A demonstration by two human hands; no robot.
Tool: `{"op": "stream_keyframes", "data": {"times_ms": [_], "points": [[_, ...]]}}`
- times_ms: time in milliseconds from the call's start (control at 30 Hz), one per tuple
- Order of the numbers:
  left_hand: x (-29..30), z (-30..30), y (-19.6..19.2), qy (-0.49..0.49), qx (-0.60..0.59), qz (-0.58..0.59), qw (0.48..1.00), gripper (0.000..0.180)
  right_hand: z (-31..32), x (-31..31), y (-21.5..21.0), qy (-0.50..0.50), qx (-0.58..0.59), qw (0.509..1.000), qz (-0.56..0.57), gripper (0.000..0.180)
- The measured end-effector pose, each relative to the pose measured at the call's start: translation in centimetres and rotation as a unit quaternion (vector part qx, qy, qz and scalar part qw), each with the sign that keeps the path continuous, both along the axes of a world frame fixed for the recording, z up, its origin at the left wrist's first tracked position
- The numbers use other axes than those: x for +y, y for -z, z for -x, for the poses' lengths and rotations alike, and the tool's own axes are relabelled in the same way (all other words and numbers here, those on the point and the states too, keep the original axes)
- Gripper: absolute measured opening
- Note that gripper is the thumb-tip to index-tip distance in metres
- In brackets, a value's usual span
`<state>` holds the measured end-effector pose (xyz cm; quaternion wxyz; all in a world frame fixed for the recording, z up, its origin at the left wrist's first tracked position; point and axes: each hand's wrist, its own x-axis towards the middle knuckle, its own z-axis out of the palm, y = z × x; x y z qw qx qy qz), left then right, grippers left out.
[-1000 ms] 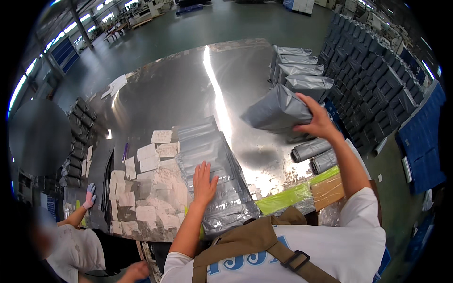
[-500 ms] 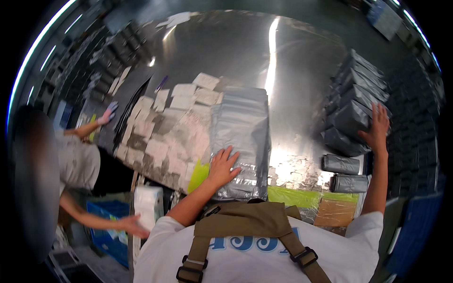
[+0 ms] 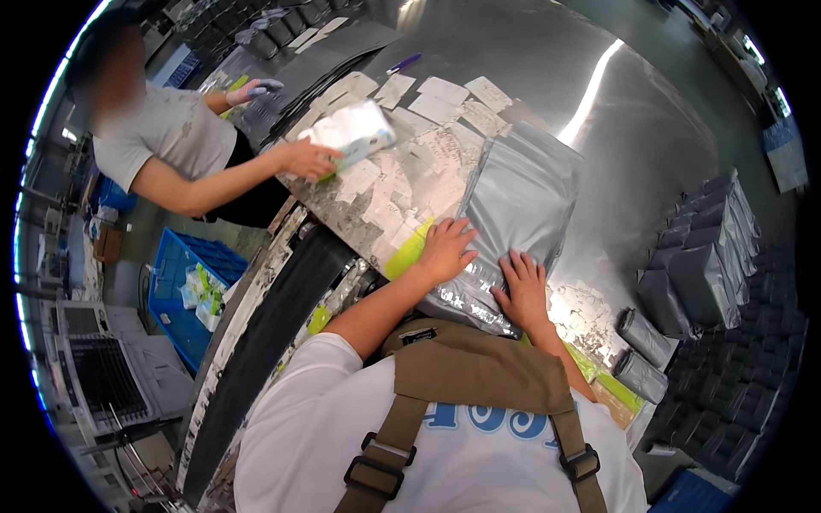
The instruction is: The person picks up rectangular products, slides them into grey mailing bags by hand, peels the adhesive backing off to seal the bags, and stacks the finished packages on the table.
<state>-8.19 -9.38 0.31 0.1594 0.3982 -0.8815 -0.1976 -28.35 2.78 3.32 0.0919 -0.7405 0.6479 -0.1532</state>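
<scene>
Resting left hand (image 3: 445,254) and right hand (image 3: 524,293) on flat stack of shiny grey plastic bags (image 3: 532,184), with fingers spread, pinching nothing. Laid on big grey metal table (image 3: 654,128), close to belly. Probably making stack neat; next, calls for patting edges even.

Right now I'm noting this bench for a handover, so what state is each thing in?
Left hand: open, fingers spread, on the grey bag stack.
Right hand: open, likewise.
Grey bag stack: lying flat.
Grey rolls: two, rolled up, side by side.
Grey bundles: upright, in a row.
White packet: in the co-worker's hand, blurred.
Purple tool: lying down.
Blue crate: open-topped, packets inside.
</scene>
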Motion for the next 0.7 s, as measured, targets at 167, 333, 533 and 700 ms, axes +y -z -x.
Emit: {"op": "stream_keyframes", "data": {"times_ms": [167,333,533,700], "points": [[3.4,-3.6,-0.1,-0.132,0.094,-0.034,0.986,0.06,-0.1,2.1,0.1,0.049,-0.123,0.991,-0.006,0.054],[3.7,-1.6,3.2,-0.091,0.124,-0.011,0.988,0.067,0.4,3.2,2.9,0.125,-0.097,0.985,0.07,0.055],[0.9,1.4,1.8,-0.089,0.083,-0.082,0.989,0.07,1.2,5.4,4.8,0.06,-0.018,0.998,-0.014,0.056],[2.0,-0.3,1.3,-0.125,0.129,-0.121,0.976,0.071,3.5,4.4,6.5,0.184,-0.086,0.978,0.037,0.063]]}}
